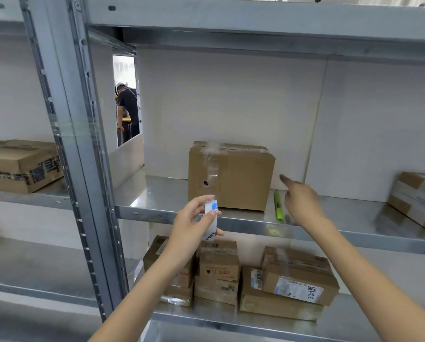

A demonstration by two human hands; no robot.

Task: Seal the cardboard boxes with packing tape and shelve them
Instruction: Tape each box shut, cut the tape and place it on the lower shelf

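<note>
- A grey metal shelving unit (88,124) fills the view, its slotted upright standing at the left and white panels closing the back
- The middle shelf (243,219) is bare shiny metal; a taped cardboard box (231,177) stands upright on it near the front edge, clear tape running over its top and down its front face
- On the shelf below sit several smaller stacked parcels (243,277), some bearing printed labels
- Another box (19,165) lies on the neighbouring shelf at far left, and a taped one (418,201) at far right
- Through a gap in the back panels a person in dark clothes (128,112) bends over something in the room behind
- The right hand (302,201) reaches over the middle shelf just right of the taped box, index finger stretched out towards the box's lower right corner, the other fingers curled loosely; it holds nothing
- The left hand (194,223) hangs in front of the shelf edge just below the box, fingers and thumb gripping a roll of packing tape (211,220)
- A green utility knife (279,206) lies on the shelf between the box and the right hand
</note>
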